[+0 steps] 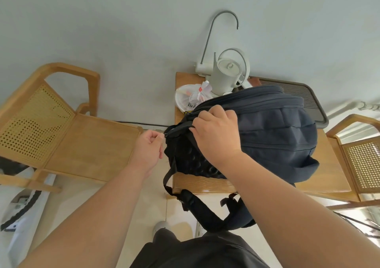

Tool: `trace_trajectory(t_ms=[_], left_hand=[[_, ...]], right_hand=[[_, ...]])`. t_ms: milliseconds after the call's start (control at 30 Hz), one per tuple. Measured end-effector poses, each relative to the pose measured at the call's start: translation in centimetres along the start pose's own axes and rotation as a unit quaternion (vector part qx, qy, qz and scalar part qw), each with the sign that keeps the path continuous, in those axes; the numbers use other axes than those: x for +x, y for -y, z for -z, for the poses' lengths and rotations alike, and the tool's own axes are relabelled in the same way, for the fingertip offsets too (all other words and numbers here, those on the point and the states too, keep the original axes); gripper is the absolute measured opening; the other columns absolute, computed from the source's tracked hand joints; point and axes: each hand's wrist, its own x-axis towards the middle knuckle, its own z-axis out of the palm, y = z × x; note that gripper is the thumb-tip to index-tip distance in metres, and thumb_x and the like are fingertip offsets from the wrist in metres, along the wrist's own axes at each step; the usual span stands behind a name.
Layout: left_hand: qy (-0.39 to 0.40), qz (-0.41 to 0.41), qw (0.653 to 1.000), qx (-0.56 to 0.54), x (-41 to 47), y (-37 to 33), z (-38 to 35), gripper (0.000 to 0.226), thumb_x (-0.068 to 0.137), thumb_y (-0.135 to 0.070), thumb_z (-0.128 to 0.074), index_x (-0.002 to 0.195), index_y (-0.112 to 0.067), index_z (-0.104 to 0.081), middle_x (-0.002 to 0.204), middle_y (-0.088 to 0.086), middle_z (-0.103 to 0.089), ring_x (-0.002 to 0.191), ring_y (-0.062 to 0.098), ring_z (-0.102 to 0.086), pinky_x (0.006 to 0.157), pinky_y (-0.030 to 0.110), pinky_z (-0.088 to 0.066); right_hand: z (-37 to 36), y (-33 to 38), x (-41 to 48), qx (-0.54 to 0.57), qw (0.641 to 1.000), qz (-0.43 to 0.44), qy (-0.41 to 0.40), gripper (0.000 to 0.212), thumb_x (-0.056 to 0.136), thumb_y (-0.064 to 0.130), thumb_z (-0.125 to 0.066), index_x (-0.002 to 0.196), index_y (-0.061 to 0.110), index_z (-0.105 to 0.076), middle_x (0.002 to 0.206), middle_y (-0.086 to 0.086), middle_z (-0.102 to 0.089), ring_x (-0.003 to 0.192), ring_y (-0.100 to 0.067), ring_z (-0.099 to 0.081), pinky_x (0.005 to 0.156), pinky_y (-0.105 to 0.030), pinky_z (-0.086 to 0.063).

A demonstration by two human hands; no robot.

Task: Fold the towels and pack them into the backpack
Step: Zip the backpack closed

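— Where is the backpack found?

— The navy backpack is laid on the wooden tabletop, with its bumpy padded back panel turned toward the person. Its shoulder straps are hung over the near edge.

— How is it held?

— Its upper edge, beside the zip line, is gripped by the right hand, with the fingers curled over the fabric. The left hand is set at the backpack's left corner. Its thumb and forefinger are pressed together in a pinch on something small there. Whether that is a zip pull cannot be told.

— What is seen around it?

— Behind the backpack a white kettle is stood on the tabletop, and a gooseneck water spout is seen rising behind it. A knotted clear plastic bag is placed just left of the kettle, near the backpack's far edge. A dark slatted tray is partly covered by the backpack at the far right. The tabletop is flanked by two cane-backed wooden chairs, one to the left and one to the right.
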Motion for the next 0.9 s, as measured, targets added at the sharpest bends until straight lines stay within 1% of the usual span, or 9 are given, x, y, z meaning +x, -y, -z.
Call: trace_trajectory(t_ms=[233,333,433,500,567,667,733,833,900], left_hand=[[-0.041,0.074,0.996,0.041,0.7,1.8,0.1,0.02,0.104,-0.023,-0.051,0.089,-0.013,-0.061,0.067,0.007,-0.058,0.056,0.02,-0.051,0.068,0.038,-0.05],[-0.058,0.109,0.991,0.049,1.0,1.9,-0.3,0.018,0.103,-0.024,-0.053,0.093,-0.012,-0.061,0.073,0.011,-0.062,0.058,0.022,-0.053,0.063,0.038,-0.049],[-0.102,0.097,0.986,0.086,1.2,0.9,-0.6,0.006,0.097,-0.024,-0.059,0.094,-0.019,-0.06,0.091,0.009,-0.066,0.073,0.025,-0.058,0.075,0.044,-0.055],[-0.124,0.059,0.982,0.126,0.8,-0.6,-0.7,0.013,0.094,-0.023,-0.061,0.107,-0.024,-0.057,0.109,0.005,-0.062,0.088,0.024,-0.059,0.084,0.044,-0.054],[-0.12,-0.015,0.982,0.144,-0.1,-3.1,-1.4,0.026,0.093,-0.028,-0.062,0.117,-0.029,-0.054,0.116,0.001,-0.056,0.096,0.02,-0.06,0.086,0.045,-0.055],[-0.056,-0.161,0.966,0.195,-2.5,-8.0,-3.6,0.038,0.092,-0.043,-0.064,0.125,-0.032,-0.051,0.12,-0.011,-0.051,0.108,0.012,-0.053,0.092,0.034,-0.05],[-0.002,-0.259,0.941,0.219,-4.4,-11.2,-5.6,0.049,0.09,-0.047,-0.065,0.133,-0.031,-0.049,0.127,-0.012,-0.049,0.116,0.008,-0.045,0.098,0.028,-0.039],[0.083,-0.35,0.887,0.289,-5.7,-13.3,-8.7,0.073,0.087,-0.056,-0.065,0.149,-0.033,-0.034,0.156,-0.008,-0.034,0.141,0.013,-0.031,0.116,0.036,-0.027],[0.137,-0.342,0.862,0.347,-5.6,-13.2,-10.1,0.089,0.084,-0.062,-0.064,0.156,-0.034,-0.019,0.166,-0.006,-0.018,0.152,0.018,-0.015,0.122,0.048,-0.02]], right_hand=[[-1.0,2.0,-0.6,0.024,0.997,-0.001,0.08,0.018,0.09,0.032,-0.067,0.075,0.025,-0.063,0.072,0.009,-0.049,0.083,-0.022,-0.046,0.072,-0.041,-0.035],[0.3,2.6,-0.3,0.078,0.989,0.021,0.125,0.017,0.093,0.04,-0.061,0.087,0.025,-0.065,0.081,0.008,-0.058,0.09,-0.021,-0.052,0.077,-0.04,-0.039],[3.2,1.2,0.6,0.136,0.983,0.042,0.115,0.03,0.096,0.048,-0.051,0.099,0.023,-0.069,0.093,0.006,-0.064,0.094,-0.018,-0.054,0.081,-0.037,-0.047],[5.2,-1.2,0.7,0.132,0.989,0.032,0.051,0.034,0.096,0.05,-0.049,0.1,0.023,-0.071,0.095,0.006,-0.066,0.098,-0.02,-0.056,0.086,-0.038,-0.046],[6.2,-4.6,0.5,0.102,0.994,-0.028,0.02,0.04,0.095,0.056,-0.048,0.11,0.026,-0.07,0.109,0.005,-0.066,0.112,-0.022,-0.054,0.099,-0.041,-0.04],[6.1,-10.2,0.0,0.038,0.977,-0.161,0.137,0.067,0.089,0.078,-0.029,0.14,0.039,-0.05,0.15,0.002,-0.045,0.146,-0.03,-0.027,0.119,-0.056,-0.017],[5.5,-12.0,-0.8,0.073,0.947,-0.225,0.219,0.083,0.081,0.089,-0.017,0.152,0.047,-0.026,0.164,0.004,-0.022,0.153,-0.033,-0.007,0.118,-0.067,-0.006],[4.8,-11.7,-2.4,0.104,0.941,-0.217,0.239,0.083,0.081,0.089,-0.016,0.154,0.051,-0.007,0.168,0.005,-0.004,0.153,-0.035,0.0,0.114,-0.073,-0.01],[4.4,-11.1,-3.6,0.112,0.941,-0.204,0.245,0.078,0.086,0.084,-0.016,0.154,0.05,0.003,0.168,0.005,0.005,0.153,-0.036,0.002,0.114,-0.072,-0.015]])
